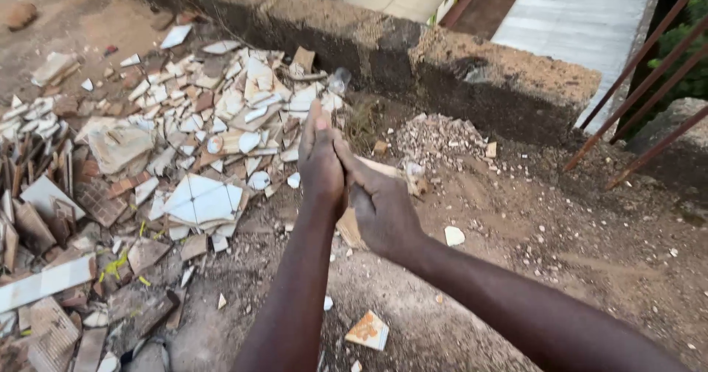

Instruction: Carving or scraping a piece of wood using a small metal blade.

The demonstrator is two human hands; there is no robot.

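Your hands meet over a pale tile shard [383,168] — flat, jagged, dusty. Your right hand [383,208] grips it; your left hand [321,164] presses flat against it, beside the rubble pile [147,165].

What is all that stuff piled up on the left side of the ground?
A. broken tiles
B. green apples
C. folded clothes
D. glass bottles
A: the pile of broken tiles is flat, jagged white and brown pieces lying on the dirt ground, left of the left hand and right hand.
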